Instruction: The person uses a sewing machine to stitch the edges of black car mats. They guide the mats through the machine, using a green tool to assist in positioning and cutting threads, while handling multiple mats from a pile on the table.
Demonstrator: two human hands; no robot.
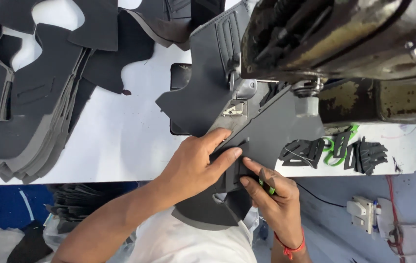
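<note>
Pressing a small dark patch [235, 163] flat onto the large dark-grey cut leather panel [271, 131], the left hand [193, 165] and right hand [271, 195] pinched its edges just below the needle, stitching seemingly not yet begun.

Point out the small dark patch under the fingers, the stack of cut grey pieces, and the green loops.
small dark patch [243, 163], head view, its exposed middle.
stack of cut grey pieces [28, 122], head view, top sheet.
green loops [333, 148], head view, left loop.
</note>
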